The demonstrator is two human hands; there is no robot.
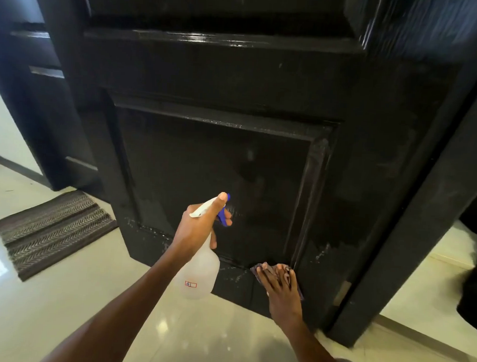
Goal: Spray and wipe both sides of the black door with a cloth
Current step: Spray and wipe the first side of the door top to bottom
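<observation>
The black panelled door fills the middle of the view, with white spray drops along the lower moulding of its bottom panel. My left hand grips a clear plastic spray bottle with a white head and blue trigger, its nozzle pointing at the lower panel; one finger lies on the trigger. My right hand presses a dark purple cloth flat against the door's bottom rail, near the panel's lower right corner. Most of the cloth is hidden under the fingers.
A striped grey doormat lies on the glossy tiled floor to the left. The black door frame stands at the right, close to my right hand. A second dark door or frame stands behind on the left.
</observation>
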